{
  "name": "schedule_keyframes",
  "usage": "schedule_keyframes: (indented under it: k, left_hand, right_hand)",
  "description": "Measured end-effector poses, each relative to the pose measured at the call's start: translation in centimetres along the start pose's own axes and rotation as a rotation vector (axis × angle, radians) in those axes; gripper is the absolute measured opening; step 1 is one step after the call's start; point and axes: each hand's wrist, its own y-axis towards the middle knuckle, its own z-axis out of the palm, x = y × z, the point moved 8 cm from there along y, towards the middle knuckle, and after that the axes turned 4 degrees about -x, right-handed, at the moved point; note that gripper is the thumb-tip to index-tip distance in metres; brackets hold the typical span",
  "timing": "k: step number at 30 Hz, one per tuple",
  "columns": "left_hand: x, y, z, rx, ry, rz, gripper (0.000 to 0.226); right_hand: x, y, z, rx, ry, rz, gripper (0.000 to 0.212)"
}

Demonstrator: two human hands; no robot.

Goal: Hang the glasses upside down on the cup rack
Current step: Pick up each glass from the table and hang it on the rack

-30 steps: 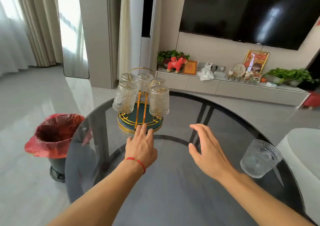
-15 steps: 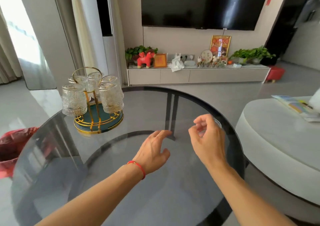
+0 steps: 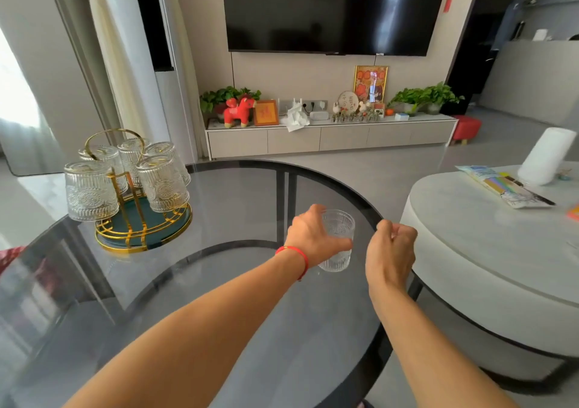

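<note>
Left hand: the left hand (image 3: pixel 313 235) is wrapped round the side of the glass (image 3: pixel 336 240), thumb toward the camera; a red cord sits at the wrist. The side grip seems chosen so the wrist can turn the glass over on the way to the rack.
Right hand: the right hand (image 3: pixel 393 248) is curled into a loose fist just beside the glass, holding nothing and not touching it; likely out of the way.
Glass: clear, with ribbed walls and a pressed pattern, mouth up, near the right edge of the counter (image 3: pixel 219 282). Whether its base rests on the counter or is just lifted, I cannot tell.
Rack: the rack (image 3: pixel 141 219) stands well apart at the far left, gold wire on a dark green tray with a loop handle. Five matching glasses (image 3: pixel 91 188) hang there mouth down, presumably so they drain onto the tray.
Free peg: not visible from here; the hung glasses hide the arms.
Judgement: this looks like the last glass, gripped but not yet turned over.
Handling: smooth, heavy-looking glass; a slip near the edge is the risk.
</note>
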Motion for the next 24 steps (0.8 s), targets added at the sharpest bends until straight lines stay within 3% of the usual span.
schedule_keyframes:
  k: [4,7,10,14,16,18,21,24]
  left_hand:
    - [2.9,-2.2,-4.3,-0.105,-0.349,-0.096,0.086]
    - [5.1,-3.8,-7.0,-0.114,-0.636,-0.16,0.079]
    - [7.2,-5.0,-10.0,-0.106,-0.671,-0.176,0.075]
    - [10.7,-5.8,-14.4,-0.111,-0.488,-0.168,0.07]
    - [13.4,-5.9,-17.6,-0.223,-0.44,-0.208,0.055]
    - [16.2,-6.2,-21.1,-0.378,-0.165,-0.213,0.041]
    - [19.3,-6.1,-22.5,-0.302,0.408,-0.128,0.064]
    - [22.5,-5.8,-21.4,-0.101,0.574,-0.197,0.088]
  right_hand:
    - [-0.2,-1.6,2.9,0.203,-0.029,0.012,0.043]
    - [-1.5,-4.5,7.3,0.584,0.046,0.171,0.038]
    - [-2.4,-8.4,10.6,0.892,0.151,0.362,0.047]
    - [-2.5,-11.5,13.4,0.992,0.24,0.437,0.046]
    - [-2.3,-12.4,14.7,0.978,0.283,0.449,0.045]
    - [-1.8,-13.2,15.7,0.959,0.316,0.449,0.043]
    - [0.6,-14.0,16.8,0.951,0.343,0.314,0.051]
    - [4.9,-15.1,18.3,0.928,0.245,0.02,0.051]
